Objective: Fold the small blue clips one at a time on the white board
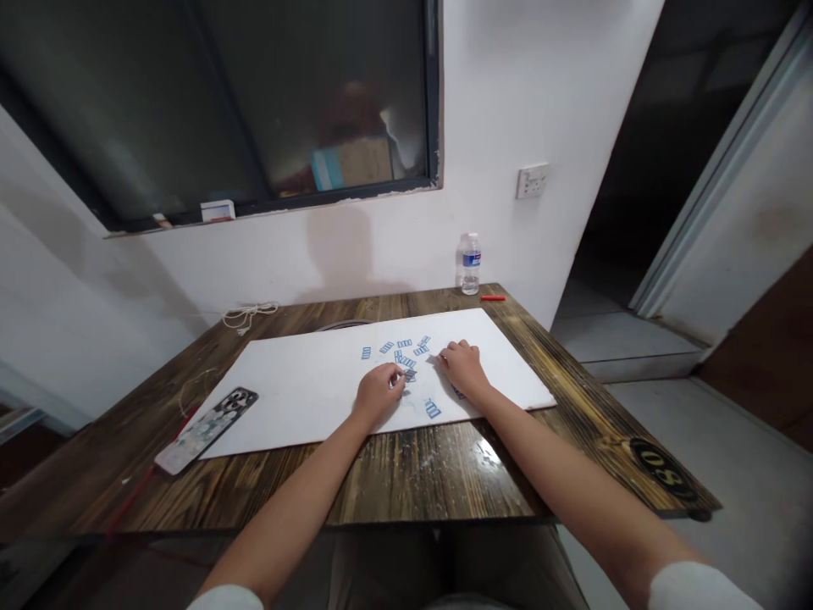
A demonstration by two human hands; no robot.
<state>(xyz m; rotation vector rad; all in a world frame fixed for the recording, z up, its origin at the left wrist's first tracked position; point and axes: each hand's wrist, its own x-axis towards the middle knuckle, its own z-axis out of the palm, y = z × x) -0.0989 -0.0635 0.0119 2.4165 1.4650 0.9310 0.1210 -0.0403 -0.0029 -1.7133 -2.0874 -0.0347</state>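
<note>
Fingers of left hand [379, 391] pinching one blue chip [407, 374]; right hand [464, 368] curled, steadying white board [298, 390] on surface [406, 479].

Dark wooden table [406, 474], grain streaked, against white wall. On it: large white board [305, 381], phone [207, 429] overlapping board's near-left corner, water bottle [470, 263] and red pen [492, 297] at far edge, white cable [249, 314] far left.
</note>
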